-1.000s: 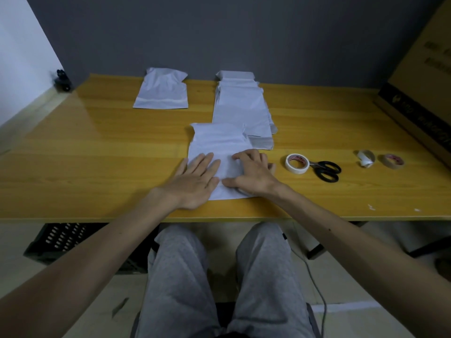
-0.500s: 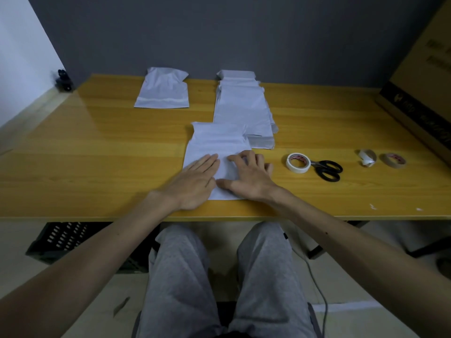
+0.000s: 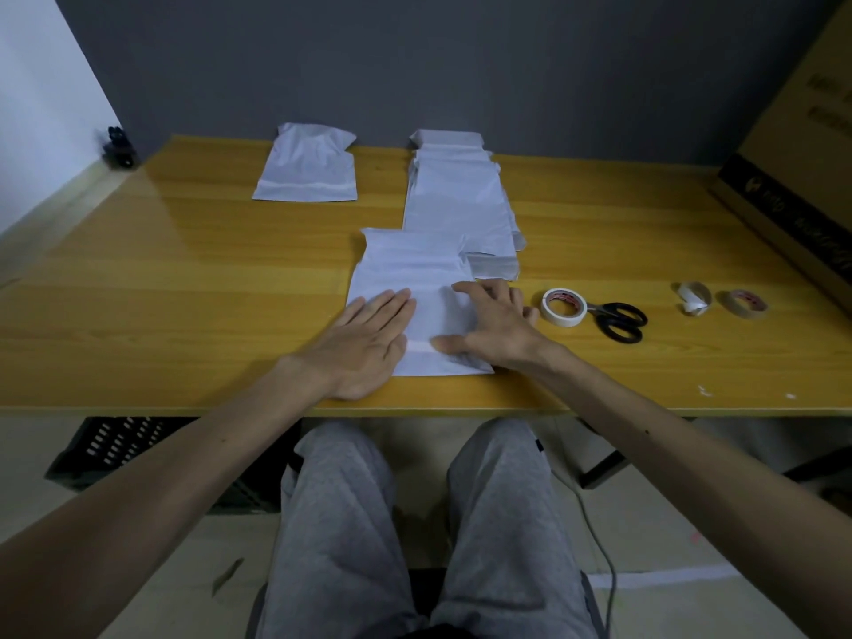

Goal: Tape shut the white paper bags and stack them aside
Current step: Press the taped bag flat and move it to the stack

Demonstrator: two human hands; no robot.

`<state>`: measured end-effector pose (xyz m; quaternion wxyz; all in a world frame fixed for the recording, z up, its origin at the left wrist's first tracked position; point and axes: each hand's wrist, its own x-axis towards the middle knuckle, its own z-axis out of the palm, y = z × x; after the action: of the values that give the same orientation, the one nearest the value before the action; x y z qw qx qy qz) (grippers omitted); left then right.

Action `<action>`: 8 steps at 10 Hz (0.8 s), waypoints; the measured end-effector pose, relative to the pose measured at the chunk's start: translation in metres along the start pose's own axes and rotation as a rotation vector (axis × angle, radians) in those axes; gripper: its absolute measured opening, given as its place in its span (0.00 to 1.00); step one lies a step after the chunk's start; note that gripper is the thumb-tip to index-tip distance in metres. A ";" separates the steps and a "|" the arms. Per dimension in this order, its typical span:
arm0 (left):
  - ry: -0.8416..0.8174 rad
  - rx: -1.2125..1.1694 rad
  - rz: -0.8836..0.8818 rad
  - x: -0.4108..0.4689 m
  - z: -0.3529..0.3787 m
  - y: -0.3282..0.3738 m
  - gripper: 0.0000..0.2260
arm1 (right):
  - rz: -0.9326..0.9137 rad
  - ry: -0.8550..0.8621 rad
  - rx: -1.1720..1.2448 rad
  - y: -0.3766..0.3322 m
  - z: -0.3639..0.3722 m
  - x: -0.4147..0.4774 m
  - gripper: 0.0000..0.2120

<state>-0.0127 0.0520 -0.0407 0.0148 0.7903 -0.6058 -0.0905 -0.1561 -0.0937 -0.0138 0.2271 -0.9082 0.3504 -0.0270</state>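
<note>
A white paper bag (image 3: 410, 269) lies flat at the near edge of the wooden table (image 3: 184, 288), a strip of tape across its near end. My left hand (image 3: 369, 343) presses flat on the bag's left side, fingers straight. My right hand (image 3: 491, 327) rests on its right side, fingers spread and slightly bent. Behind it lies a pile of white bags (image 3: 456, 200). One taped bag (image 3: 309, 170) sits apart at the far left. A white tape roll (image 3: 563, 307) and black scissors (image 3: 620, 319) lie right of my right hand.
Two more tape rolls, one white (image 3: 691, 298) and one tan (image 3: 743, 304), sit further right. A large cardboard box (image 3: 793, 154) stands on the table's right end. A black crate (image 3: 120, 447) is on the floor under the table, left of my knees.
Both hands have slid a little over the near bag; my right hand has moved rightward along the taped end and its fingers have spread. The bag stays in place.
</note>
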 end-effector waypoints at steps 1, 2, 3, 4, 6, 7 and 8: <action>-0.012 -0.002 0.003 0.000 -0.001 0.001 0.24 | -0.014 0.011 0.006 0.002 0.000 -0.001 0.41; -0.014 -0.003 0.005 0.000 -0.001 0.000 0.24 | -0.022 0.006 0.022 0.008 -0.003 -0.003 0.41; -0.011 -0.006 0.006 -0.001 -0.001 0.001 0.24 | -0.003 0.005 0.033 0.018 -0.007 -0.005 0.41; -0.013 -0.003 0.008 -0.001 -0.001 0.001 0.24 | 0.006 0.000 0.052 0.028 -0.011 -0.006 0.41; 0.013 -0.007 0.009 0.000 0.003 -0.001 0.24 | -0.021 0.014 0.079 0.038 -0.011 -0.010 0.40; 0.003 -0.005 0.012 0.001 0.003 -0.001 0.24 | -0.020 0.001 0.096 0.043 -0.015 -0.012 0.41; -0.003 -0.013 0.010 0.001 0.001 -0.002 0.24 | -0.028 0.004 0.096 0.046 -0.016 -0.013 0.40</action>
<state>-0.0112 0.0516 -0.0420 0.0194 0.7871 -0.6090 -0.0956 -0.1980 -0.1210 -0.0177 0.2693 -0.9010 0.3366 -0.0488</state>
